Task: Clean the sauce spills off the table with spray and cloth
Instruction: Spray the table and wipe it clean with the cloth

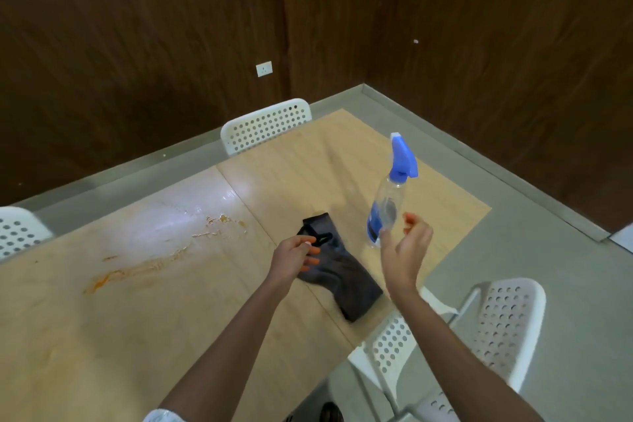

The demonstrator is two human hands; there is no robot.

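A: What takes up most of the view?

B: The light wooden table [102, 336], with white perforated chairs [265, 125] set around it.

A: And the mess on it?

B: Orange sauce spills [137, 269] streak across its left half, with a wet, shiny patch [191, 216] just beyond them.

A: Where is the cloth?

B: A dark grey cloth [346, 279] lies crumpled near the right edge of the table, well apart from the spills.

A: The spray?

B: A clear spray bottle [388, 202] with a blue trigger head stands upright just behind the cloth, to its right.

A: And the hands?

B: The left hand [291, 257] reaches over the near end of the cloth, fingers loosely curled; whether it touches the fabric I cannot tell. The right hand [406, 245] hovers just beside the bottle's lower part, fingers relaxed, gripping nothing.
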